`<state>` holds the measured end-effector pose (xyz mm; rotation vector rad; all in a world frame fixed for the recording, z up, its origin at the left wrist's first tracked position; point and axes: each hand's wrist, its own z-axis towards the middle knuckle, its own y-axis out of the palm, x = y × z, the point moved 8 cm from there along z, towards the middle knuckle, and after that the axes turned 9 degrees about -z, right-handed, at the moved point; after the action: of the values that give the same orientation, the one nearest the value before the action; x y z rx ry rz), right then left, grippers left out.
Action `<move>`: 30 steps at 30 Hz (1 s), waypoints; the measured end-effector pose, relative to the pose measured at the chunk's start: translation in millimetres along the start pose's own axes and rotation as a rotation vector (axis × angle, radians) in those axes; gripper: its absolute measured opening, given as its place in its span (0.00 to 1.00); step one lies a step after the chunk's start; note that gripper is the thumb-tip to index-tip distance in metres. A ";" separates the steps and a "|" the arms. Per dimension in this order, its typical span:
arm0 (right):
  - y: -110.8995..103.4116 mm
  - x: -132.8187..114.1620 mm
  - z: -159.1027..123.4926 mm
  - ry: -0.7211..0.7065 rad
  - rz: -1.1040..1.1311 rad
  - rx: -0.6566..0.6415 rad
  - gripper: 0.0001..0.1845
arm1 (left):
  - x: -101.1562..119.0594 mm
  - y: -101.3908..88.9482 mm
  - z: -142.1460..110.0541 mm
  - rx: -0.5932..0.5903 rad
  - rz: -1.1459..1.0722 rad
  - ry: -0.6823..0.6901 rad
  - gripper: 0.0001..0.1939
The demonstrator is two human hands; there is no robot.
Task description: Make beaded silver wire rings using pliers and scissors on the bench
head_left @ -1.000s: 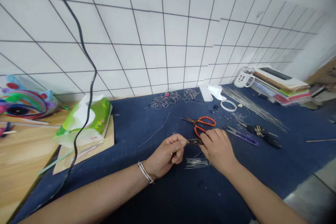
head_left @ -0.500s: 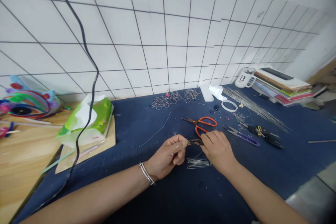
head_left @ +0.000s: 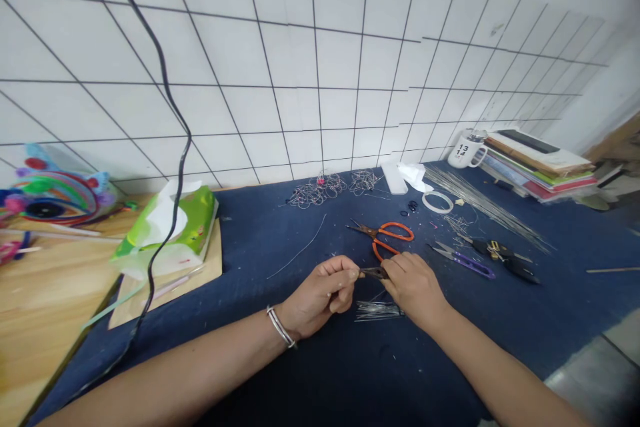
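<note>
My left hand (head_left: 320, 293) is closed in a pinch over the blue cloth (head_left: 280, 360), holding something thin that I cannot make out. My right hand (head_left: 413, 282) is closed round small dark pliers (head_left: 373, 273), whose jaws point left and meet the left fingertips. A small bundle of short wires (head_left: 377, 310) lies just below both hands. Orange-handled scissors (head_left: 387, 238) lie right behind my right hand.
Purple snips (head_left: 463, 258) and black pliers (head_left: 505, 257) lie to the right. Long straight wires (head_left: 480, 203), a white ring (head_left: 436, 201), a mug (head_left: 465, 150) and stacked books (head_left: 540, 163) sit far right. Bent wire pieces (head_left: 330, 188) lie by the wall. A tissue pack (head_left: 167, 230) and a hanging black cable (head_left: 170, 147) are on the left.
Both hands have stayed together at the same spot; the view has shifted slightly.
</note>
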<state>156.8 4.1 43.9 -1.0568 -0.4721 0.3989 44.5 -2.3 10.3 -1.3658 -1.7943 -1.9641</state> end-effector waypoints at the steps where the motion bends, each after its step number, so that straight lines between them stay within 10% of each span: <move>1: 0.5 -0.1 0.0 0.001 0.004 -0.006 0.11 | 0.4 0.2 0.0 -0.001 0.006 -0.001 0.05; 12: -2.4 5.6 1.9 0.029 0.008 -0.044 0.11 | 3.5 -5.4 0.6 0.058 0.146 0.021 0.07; 22: -2.1 9.5 4.4 0.091 0.061 -0.082 0.10 | 32.5 -11.5 -4.6 0.210 0.696 0.249 0.10; 30: -5.4 7.0 4.8 0.063 -0.029 -0.075 0.08 | 16.2 -9.7 0.7 0.133 0.350 0.085 0.10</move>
<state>160.4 8.9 51.9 -1.1301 -0.4487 0.3234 29.4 8.2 14.4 -1.4168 -1.4981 -1.6650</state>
